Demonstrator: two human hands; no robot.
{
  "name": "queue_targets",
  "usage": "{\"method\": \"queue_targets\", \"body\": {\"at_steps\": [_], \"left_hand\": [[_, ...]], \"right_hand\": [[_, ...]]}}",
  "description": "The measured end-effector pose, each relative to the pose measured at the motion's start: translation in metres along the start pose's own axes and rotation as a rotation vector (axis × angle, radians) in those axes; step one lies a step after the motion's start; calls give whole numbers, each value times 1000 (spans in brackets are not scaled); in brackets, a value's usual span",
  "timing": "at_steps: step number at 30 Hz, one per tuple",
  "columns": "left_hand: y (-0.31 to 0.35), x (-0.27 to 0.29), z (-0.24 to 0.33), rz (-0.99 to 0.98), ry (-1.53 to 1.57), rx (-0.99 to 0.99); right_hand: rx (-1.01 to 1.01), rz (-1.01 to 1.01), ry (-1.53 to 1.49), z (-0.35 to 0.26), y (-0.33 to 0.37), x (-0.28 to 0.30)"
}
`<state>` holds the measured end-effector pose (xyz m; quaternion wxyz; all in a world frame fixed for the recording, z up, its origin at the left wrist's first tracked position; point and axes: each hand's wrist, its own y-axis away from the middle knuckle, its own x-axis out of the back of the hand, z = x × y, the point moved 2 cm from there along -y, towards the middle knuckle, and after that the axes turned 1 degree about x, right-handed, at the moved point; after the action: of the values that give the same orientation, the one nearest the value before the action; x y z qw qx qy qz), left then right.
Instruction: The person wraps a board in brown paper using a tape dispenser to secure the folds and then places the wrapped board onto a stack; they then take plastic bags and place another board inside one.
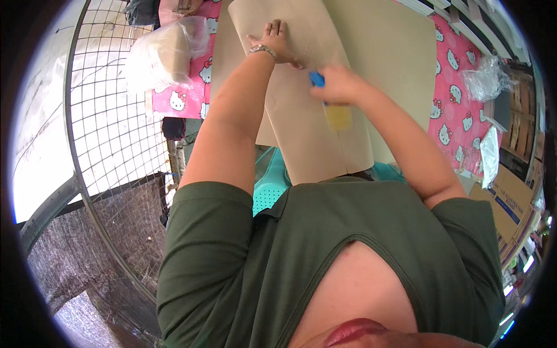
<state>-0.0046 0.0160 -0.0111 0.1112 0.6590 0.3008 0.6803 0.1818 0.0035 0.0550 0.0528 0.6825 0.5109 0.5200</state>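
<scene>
A long tan sheet of paper or thin board (310, 139) runs from the far side of the table to my body, its long edges slightly bowed. My left hand (277, 47) lies flat on its far part with fingers spread, a metal watch at the wrist. To the right, my right hand (342, 86) is closed around what looks like a spray bottle (339, 118), with a blue head and a yellowish lower part. The hand and bottle are blurred, and the fingers hide the bottle's middle. I cannot tell whether the bottle touches the sheet.
A larger tan board (400, 87) lies beneath the sheet on a pink patterned cover (455, 98). At the left are a plastic-wrapped bundle (174, 53) and a wire grid (119, 81). Clear plastic (486, 78) and a cardboard box (510, 200) are at the right. A turquoise chair (271, 188) shows below the table.
</scene>
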Motion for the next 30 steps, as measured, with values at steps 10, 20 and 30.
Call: {"method": "queue_targets", "body": {"at_steps": [10, 20, 30], "left_hand": [[-2, -4, -1, 9, -25, 1], [-2, -7, -4, 29, -8, 13], [9, -32, -20, 235, 129, -94]], "right_hand": [[-10, -97, -70, 21, 111, -79], [-349, -636, -389, 27, 75, -51], [3, -533, -572, 81, 128, 0]]}}
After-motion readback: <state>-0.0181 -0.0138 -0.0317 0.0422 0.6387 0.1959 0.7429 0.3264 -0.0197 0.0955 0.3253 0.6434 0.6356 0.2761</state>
